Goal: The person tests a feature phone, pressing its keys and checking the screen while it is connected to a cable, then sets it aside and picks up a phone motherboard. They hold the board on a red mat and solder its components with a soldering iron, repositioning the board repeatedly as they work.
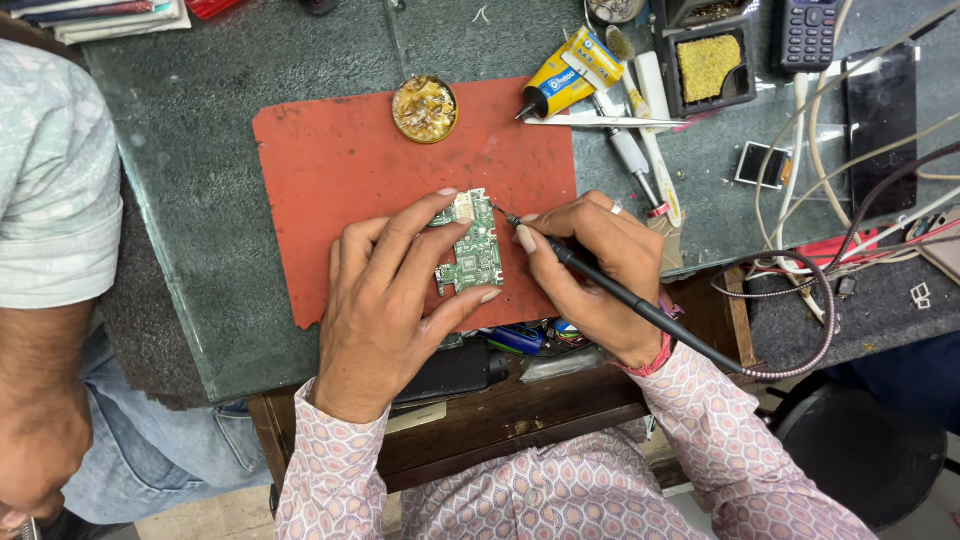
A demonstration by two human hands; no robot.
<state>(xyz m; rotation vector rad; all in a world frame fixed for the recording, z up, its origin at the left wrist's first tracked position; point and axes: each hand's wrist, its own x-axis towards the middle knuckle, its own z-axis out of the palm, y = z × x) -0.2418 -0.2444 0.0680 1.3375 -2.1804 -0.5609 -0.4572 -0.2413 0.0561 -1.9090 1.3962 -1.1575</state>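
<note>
Green circuit board lies flat on the red mat, approx. at the mat's lower right, pinned there by the left hand: fingers spread wide, index tip at the board's top edge, thumb at its lower right corner, so it prob. can't slide under the tool. Right hand is curled shut around a black soldering iron in a pen grip, tip touching or just off the board's upper right edge; the iron's braided cable loops away to the right, clear of the work. Round flux tin sits open at the mat's top edge, within easy reach. Yellow glue tube, tweezers and a sponge tray crowd the bench upper right; loose white cables w/ a keypad phone beyond. Another person's arm is at far left, well apart.
</note>
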